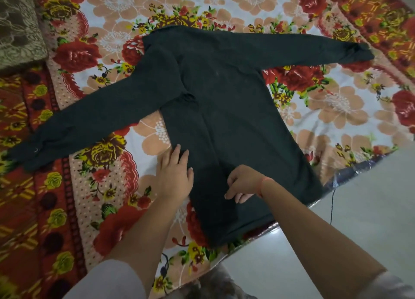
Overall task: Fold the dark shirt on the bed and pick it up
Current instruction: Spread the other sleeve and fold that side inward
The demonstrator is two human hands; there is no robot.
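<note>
The dark shirt lies spread flat on the bed, its two long sleeves stretched out to the left and to the upper right. Its hem reaches the bed's near edge. My left hand lies flat with straight fingers on the shirt's left side seam, half on the bedsheet. My right hand sits on the lower middle of the shirt with curled fingers; whether they pinch the fabric is unclear.
A floral bedsheet in red, peach and yellow covers the bed. A brown patterned cushion sits at the far left corner. Pale floor lies to the right and below the bed's edge, with a thin dark thread hanging there.
</note>
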